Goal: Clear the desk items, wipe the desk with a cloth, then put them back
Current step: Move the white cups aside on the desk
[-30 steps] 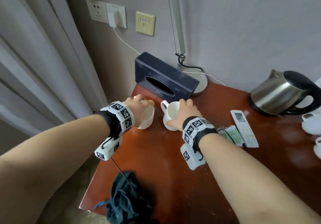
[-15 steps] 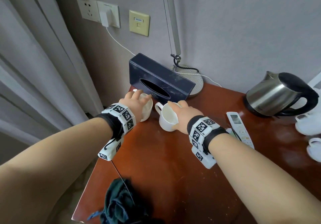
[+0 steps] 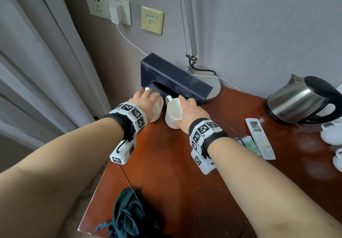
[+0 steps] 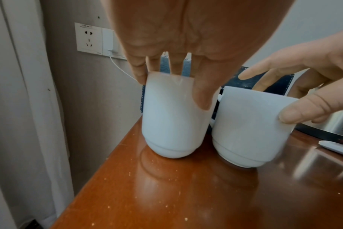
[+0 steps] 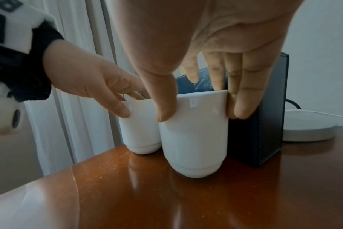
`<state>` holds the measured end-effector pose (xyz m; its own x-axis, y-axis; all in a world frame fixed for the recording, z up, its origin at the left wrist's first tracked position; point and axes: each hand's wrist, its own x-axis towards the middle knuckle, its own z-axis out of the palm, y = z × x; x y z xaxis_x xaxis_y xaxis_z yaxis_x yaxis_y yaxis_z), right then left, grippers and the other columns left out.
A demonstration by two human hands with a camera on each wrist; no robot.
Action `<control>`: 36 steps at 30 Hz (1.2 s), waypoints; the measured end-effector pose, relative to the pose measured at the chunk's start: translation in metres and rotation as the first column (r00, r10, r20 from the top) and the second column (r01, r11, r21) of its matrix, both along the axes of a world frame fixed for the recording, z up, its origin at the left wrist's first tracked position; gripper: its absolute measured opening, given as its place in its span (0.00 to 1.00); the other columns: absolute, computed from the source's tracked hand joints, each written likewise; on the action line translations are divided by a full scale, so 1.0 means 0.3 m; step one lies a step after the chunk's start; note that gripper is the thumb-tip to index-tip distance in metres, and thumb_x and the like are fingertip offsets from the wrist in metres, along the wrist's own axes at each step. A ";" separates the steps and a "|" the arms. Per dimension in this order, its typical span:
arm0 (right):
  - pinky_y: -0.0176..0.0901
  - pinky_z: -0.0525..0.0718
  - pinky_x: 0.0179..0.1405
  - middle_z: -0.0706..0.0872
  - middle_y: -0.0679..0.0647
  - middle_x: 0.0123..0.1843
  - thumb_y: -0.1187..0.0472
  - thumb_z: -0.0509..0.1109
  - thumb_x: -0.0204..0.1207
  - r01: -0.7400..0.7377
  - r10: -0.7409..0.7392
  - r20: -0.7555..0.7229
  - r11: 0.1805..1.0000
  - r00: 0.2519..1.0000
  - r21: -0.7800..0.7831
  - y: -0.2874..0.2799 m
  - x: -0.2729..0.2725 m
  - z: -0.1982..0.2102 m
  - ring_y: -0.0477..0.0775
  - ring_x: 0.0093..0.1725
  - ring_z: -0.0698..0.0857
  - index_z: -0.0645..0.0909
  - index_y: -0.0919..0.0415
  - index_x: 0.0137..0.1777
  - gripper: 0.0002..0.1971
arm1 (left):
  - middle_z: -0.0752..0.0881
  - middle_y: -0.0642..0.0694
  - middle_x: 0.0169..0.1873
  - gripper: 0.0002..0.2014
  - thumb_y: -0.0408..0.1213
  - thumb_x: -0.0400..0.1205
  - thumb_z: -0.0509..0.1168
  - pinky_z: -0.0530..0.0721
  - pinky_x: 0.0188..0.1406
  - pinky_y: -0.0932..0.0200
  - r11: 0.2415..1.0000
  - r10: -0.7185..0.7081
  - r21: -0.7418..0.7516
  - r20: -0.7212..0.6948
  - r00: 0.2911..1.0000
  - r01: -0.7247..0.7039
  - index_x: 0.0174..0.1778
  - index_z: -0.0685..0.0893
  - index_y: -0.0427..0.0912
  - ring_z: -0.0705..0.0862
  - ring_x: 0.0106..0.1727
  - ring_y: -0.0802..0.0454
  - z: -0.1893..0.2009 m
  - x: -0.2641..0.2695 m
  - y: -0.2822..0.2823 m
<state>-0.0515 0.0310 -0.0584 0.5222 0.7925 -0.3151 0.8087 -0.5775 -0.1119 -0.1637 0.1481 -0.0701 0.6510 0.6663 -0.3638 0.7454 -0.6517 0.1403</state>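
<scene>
Desk [image 3: 185, 191]: the head view alone shows the kettle [image 3: 303, 101], remote [image 3: 260, 139] and dark cloth [image 3: 129, 217] at the near edge. Tissue box [image 3: 177, 79] stands at the far left, long axis slanting left to right. Two white cups stand upright just before it. Left cup [image 4: 174, 117]: left hand [image 3: 143, 102] clamps its rim, contents hidden. Right cup [image 5: 194, 131]: right hand [image 3: 190, 111] clamps it, thumb opposite fingers; empty, handle [image 3: 168, 98] pointing far-left.

Pale curtain [image 3: 37, 67] at left; wall socket [image 3: 96, 4] with white charger [image 3: 114, 15] plugged in; beige data outlet [image 3: 152, 20] beside it on grey wall.
</scene>
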 end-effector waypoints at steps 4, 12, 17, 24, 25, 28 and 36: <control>0.50 0.79 0.50 0.61 0.57 0.75 0.48 0.70 0.74 0.014 -0.014 0.008 1.000 1.000 0.022 0.021 -0.009 -0.012 0.60 0.64 0.77 0.49 0.49 0.81 0.41 | 0.45 0.54 0.83 0.42 0.30 0.79 0.66 0.60 0.81 0.46 1.000 0.013 -0.014 0.011 1.000 -0.013 0.83 0.48 0.55 0.41 0.84 0.47 -0.010 0.010 0.012; 0.49 0.78 0.48 0.58 0.55 0.77 0.47 0.70 0.75 0.018 -0.020 0.037 0.999 0.999 0.048 0.023 -0.017 -0.036 0.60 0.65 0.75 0.48 0.48 0.82 0.42 | 0.43 0.54 0.83 0.43 0.30 0.79 0.66 0.58 0.80 0.47 1.000 -0.002 0.008 0.003 1.000 0.002 0.83 0.46 0.55 0.40 0.83 0.47 -0.024 0.007 0.009; 0.50 0.78 0.49 0.59 0.54 0.77 0.49 0.69 0.75 0.017 -0.017 0.006 0.998 1.000 0.062 0.002 -0.014 -0.021 0.60 0.64 0.75 0.50 0.47 0.81 0.39 | 0.42 0.52 0.83 0.42 0.37 0.81 0.65 0.47 0.82 0.47 0.999 -0.023 0.041 -0.031 0.999 0.024 0.83 0.43 0.54 0.39 0.84 0.46 0.002 0.007 -0.017; 0.51 0.78 0.56 0.55 0.52 0.81 0.47 0.65 0.78 0.021 -0.024 0.019 0.991 1.000 0.130 -0.132 0.033 0.079 0.60 0.71 0.70 0.49 0.46 0.82 0.37 | 0.45 0.49 0.83 0.39 0.45 0.82 0.63 0.46 0.82 0.47 0.986 -0.101 0.143 0.089 0.991 0.088 0.83 0.46 0.54 0.42 0.84 0.44 0.083 0.029 -0.129; 0.52 0.78 0.58 0.54 0.52 0.81 0.47 0.65 0.78 0.024 -0.028 0.027 0.991 0.999 0.132 -0.161 0.045 0.097 0.60 0.72 0.69 0.48 0.46 0.82 0.37 | 0.46 0.48 0.83 0.39 0.46 0.82 0.64 0.47 0.82 0.47 0.983 -0.117 0.152 0.100 0.988 0.101 0.83 0.46 0.53 0.42 0.84 0.44 0.104 0.038 -0.158; 0.54 0.77 0.64 0.54 0.52 0.82 0.48 0.65 0.78 0.037 -0.044 0.045 0.988 0.998 0.148 -0.262 0.083 0.153 0.60 0.75 0.65 0.48 0.46 0.82 0.37 | 0.46 0.47 0.83 0.40 0.45 0.81 0.65 0.47 0.82 0.47 0.977 -0.160 0.166 0.160 0.974 0.133 0.83 0.46 0.52 0.43 0.84 0.44 0.165 0.074 -0.257; 0.58 0.55 0.80 0.46 0.52 0.85 0.43 0.66 0.76 0.044 -0.067 0.100 0.976 0.993 0.212 -0.693 0.230 0.260 0.57 0.84 0.44 0.46 0.44 0.83 0.41 | 0.47 0.44 0.83 0.41 0.46 0.80 0.66 0.49 0.83 0.46 0.958 -0.272 0.172 0.295 0.916 0.229 0.83 0.46 0.53 0.44 0.84 0.44 0.304 0.238 -0.661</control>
